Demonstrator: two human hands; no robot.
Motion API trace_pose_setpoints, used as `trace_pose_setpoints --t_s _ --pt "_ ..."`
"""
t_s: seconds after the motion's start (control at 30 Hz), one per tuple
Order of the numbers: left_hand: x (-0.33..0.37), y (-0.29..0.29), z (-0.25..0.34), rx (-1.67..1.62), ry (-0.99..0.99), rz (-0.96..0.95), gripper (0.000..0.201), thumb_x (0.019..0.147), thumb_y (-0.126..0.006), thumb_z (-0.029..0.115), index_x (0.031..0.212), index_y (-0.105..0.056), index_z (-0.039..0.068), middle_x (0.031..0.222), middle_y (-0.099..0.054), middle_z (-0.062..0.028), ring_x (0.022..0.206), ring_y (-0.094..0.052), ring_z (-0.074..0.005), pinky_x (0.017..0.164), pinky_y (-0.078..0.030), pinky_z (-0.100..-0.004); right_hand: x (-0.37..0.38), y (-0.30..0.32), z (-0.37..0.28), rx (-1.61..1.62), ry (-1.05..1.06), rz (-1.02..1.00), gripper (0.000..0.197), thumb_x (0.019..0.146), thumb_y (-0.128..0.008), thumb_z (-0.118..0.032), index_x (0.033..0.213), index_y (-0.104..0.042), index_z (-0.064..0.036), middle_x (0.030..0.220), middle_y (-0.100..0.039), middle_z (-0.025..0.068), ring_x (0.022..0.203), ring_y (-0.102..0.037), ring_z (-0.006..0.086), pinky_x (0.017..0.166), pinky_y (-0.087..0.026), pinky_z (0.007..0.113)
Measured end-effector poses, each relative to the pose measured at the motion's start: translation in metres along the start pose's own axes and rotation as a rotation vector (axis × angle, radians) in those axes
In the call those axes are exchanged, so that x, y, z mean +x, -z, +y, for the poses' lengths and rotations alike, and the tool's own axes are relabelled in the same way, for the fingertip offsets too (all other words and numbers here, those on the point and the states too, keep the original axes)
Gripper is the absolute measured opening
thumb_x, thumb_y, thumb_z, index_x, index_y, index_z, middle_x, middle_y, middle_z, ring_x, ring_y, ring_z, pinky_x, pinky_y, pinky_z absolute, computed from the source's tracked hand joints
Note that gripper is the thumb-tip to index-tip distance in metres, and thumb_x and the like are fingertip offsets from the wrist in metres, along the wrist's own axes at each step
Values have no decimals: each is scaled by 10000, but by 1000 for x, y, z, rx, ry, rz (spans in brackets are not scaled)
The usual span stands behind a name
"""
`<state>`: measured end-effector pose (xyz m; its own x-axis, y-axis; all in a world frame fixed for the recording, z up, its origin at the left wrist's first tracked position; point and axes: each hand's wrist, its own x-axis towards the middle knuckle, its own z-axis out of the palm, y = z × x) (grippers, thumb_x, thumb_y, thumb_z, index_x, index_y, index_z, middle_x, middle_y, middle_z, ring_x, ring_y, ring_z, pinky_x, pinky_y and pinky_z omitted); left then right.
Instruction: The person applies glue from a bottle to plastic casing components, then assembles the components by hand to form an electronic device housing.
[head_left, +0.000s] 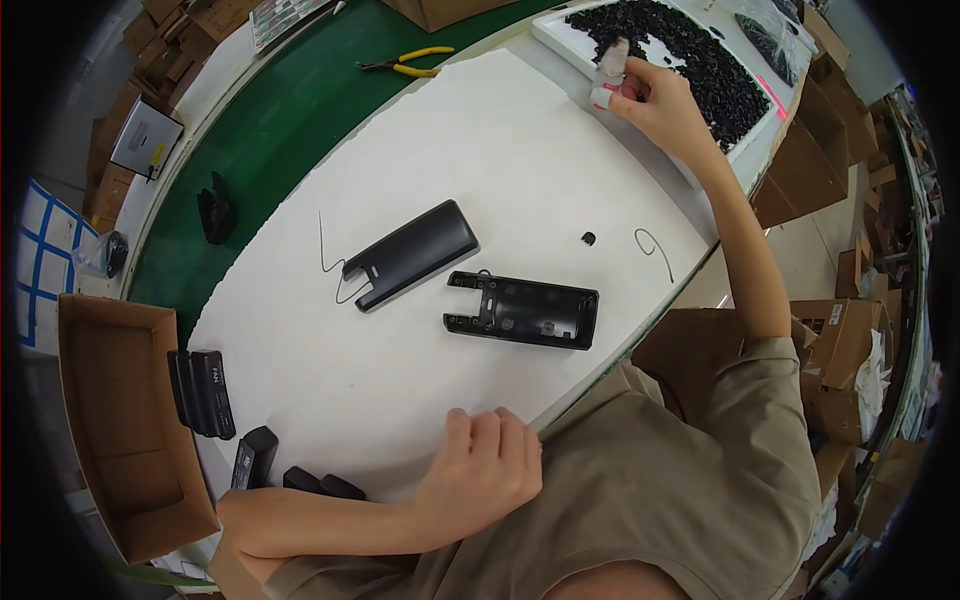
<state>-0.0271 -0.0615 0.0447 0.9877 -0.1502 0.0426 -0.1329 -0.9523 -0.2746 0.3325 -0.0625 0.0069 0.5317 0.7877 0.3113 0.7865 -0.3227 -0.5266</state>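
My right hand [662,105] reaches over the near-left edge of a white tray [565,47] filled with small black parts [715,85]. Its fingers are bent together, with a whitish wrap or piece [610,72] at the fingertips; I cannot make out whether anything is pinched there. My left hand [485,465] rests curled into a fist at the near edge of the white sheet [370,385], its palm hidden. Beyond it lies a black plastic housing half [545,313], its hollow side up. Left of that is a second black housing half [415,255], smooth side up, with a notched end.
A small black part [588,238] and thin wires [655,255] lie on the sheet. Yellow-handled pliers [410,62] and a black piece [215,208] sit on the green mat [290,130]. At left stand a cardboard box [130,440] and several black blocks [205,393].
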Motion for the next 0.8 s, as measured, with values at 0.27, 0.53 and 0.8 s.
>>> trace_pose_setpoints --t_s 0.27,0.53,0.8 --pt "-4 -14 -54 -286 332 156 451 574 -719 230 944 -536 49 858 -495 -72 665 -474 -195 501 -357 -323 -4 -4 -4 -43 33 42 312 703 -672 -238 922 -633 -20 544 -497 -11 498 -469 121 660 -397 283" --pt "-3 -37 -67 -464 283 274 421 561 -709 98 947 -552 38 959 -560 -99 730 -515 -222 621 -390 -314 -17 2 -7 29 37 154 386 688 -664 -209 1002 -624 12 593 -535 17 521 -501 108 576 -438 241" --pt "-6 -53 -78 -739 291 301 300 559 -685 17 823 -546 45 871 -589 -58 729 -522 -224 648 -369 -323 -88 24 -55 180 257 -126 263 637 -630 -60 896 -603 -26 723 -559 43 621 -489 176 575 -394 280"
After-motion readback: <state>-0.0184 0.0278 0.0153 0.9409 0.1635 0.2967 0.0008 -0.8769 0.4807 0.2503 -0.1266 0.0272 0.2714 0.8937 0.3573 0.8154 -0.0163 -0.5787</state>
